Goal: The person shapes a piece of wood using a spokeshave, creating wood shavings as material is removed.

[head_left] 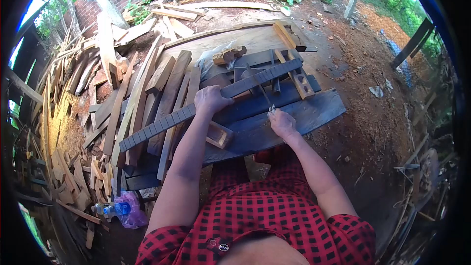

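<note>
The left hand (211, 99) grips a long dark fretted fingerboard (211, 104); the right hand (282, 121) pinches small pale pieces (271, 110).

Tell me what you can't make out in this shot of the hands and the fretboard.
Head view only:
- Small item in the right hand: too small to identify.
- Fretboard middle: covered by the left hand.
- Dark bench near edge: hidden behind the arms and red checked shirt.
- Frame edges: lens rim cuts them off.

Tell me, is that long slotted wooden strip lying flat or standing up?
Flat: the strip lies across the dark boards, pressed by the left hand.
</note>
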`<state>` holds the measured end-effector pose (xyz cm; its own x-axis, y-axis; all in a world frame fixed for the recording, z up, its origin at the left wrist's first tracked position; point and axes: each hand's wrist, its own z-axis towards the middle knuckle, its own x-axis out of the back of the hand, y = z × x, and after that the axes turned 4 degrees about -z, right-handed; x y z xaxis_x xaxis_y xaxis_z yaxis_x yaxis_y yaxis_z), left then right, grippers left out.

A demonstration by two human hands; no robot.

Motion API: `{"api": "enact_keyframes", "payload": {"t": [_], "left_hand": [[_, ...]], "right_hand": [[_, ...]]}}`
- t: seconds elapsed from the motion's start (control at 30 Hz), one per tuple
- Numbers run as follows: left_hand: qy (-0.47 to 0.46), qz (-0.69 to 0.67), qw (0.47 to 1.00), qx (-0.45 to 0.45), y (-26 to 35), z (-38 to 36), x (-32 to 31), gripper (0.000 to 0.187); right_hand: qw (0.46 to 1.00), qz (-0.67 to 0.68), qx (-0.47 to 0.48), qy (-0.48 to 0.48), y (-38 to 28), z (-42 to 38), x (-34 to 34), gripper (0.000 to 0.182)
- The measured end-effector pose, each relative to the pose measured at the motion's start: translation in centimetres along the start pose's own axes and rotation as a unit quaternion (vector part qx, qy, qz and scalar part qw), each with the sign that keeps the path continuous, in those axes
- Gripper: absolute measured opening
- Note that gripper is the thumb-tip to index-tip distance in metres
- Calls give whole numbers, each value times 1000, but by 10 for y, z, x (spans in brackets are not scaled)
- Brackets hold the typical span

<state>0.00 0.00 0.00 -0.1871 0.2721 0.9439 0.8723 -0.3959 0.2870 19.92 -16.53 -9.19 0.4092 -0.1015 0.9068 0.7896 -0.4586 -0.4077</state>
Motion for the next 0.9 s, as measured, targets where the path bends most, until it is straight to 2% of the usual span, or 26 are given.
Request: {"api": "enact_keyframes", "payload": {"t": [0.27,0.67,0.9], "left_hand": [[19,-1,1000,-1,1,-1,-4,58],[17,-8,1000,-10,-3,2,-6,59],[14,-3,1000,-8,-1,1,-5,60]], "right_hand": [[1000,2,19,20,-17,21,5,35],[1000,-15,13,-6,7,-20,2,34],[1000,1,28,7,-21,30,9,32]]}}
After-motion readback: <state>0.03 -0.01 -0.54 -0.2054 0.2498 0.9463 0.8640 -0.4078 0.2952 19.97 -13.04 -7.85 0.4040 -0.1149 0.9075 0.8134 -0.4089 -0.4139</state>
